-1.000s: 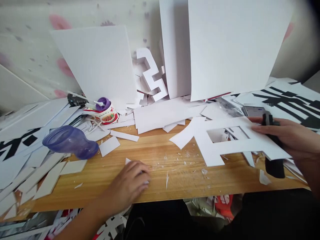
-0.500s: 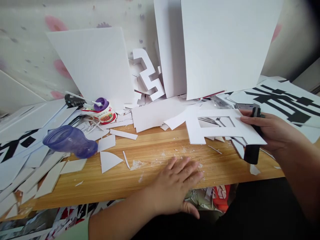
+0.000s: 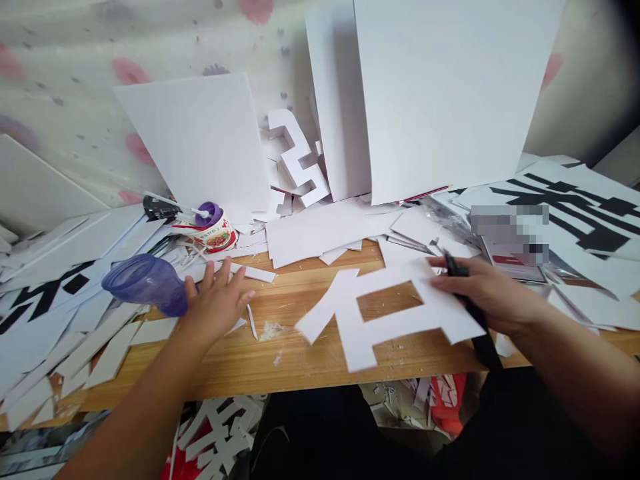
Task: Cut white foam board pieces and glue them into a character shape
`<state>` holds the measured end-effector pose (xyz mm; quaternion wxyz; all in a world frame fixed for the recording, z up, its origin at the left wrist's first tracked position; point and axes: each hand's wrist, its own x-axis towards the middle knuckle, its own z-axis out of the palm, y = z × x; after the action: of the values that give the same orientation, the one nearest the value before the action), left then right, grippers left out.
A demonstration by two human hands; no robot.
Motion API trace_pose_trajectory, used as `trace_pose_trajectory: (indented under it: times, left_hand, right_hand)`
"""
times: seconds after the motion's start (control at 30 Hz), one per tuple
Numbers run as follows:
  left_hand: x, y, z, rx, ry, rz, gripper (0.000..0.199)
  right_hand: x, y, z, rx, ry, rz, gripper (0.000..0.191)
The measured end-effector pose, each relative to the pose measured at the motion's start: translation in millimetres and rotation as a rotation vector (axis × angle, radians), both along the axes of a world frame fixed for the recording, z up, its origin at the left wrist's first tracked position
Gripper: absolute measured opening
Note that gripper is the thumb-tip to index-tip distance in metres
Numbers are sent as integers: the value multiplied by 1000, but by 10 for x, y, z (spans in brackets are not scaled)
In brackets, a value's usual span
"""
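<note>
The cut-out shape [image 3: 395,323] is showing plain white; the counter [image 3: 310,365] is displaying brown wood grain; the wall covering [image 3: 170,40] is bearing pink and purple motifs.

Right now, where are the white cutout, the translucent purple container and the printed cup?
White cutout [image 3: 400,325]: head view, on its lower crossbar.
Translucent purple container [image 3: 150,283]: head view, on its side wall.
Printed cup [image 3: 219,240]: head view, on its food picture.

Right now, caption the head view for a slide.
Right hand holding a white cutout and black tool at a wooden table, left hand spread beside a purple jar.
</note>
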<state>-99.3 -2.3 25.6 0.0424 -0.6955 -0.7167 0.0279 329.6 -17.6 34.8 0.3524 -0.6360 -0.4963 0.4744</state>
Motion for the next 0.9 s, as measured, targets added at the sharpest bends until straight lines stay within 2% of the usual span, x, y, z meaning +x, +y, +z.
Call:
trace_pose_trajectory:
  times: [0.1, 0.23, 0.33, 0.43, 0.53, 0.63, 0.73, 0.9]
  left_hand:
    - [74, 154, 115, 6, -66, -3, 49]
    - [381, 492, 196, -38, -163, 3, 48]
    - [527, 783, 185, -42, -211, 26, 48]
    - [549, 987, 103, -17, -292, 59, 40]
    - [508, 1062, -17, 38, -420, 88, 37]
    - [452, 1082, -99, 104, -609, 109, 36]
    - [411, 1108, -118, 122, -861, 161, 36]
    - [436, 1111, -87, 33, -1269, 271, 35]
  right_hand:
    - [-260, -63, 4, -100, 10, 105, 53]
    - [-365, -28, -59, -69, -131, 171, 59]
    - [-335, 15, -111, -17, -458, 227, 61]
    - [-335, -12, -115, 116, -810, 305, 50]
    - [-397, -91, -117, 161, -937, 436, 47]
    - [-473, -150, -166, 219, -1007, 500, 47]
    - [-515, -160, -229, 238, -1033, 517, 48]
    - [-509, -134, -252, 229, -997, 524, 48]
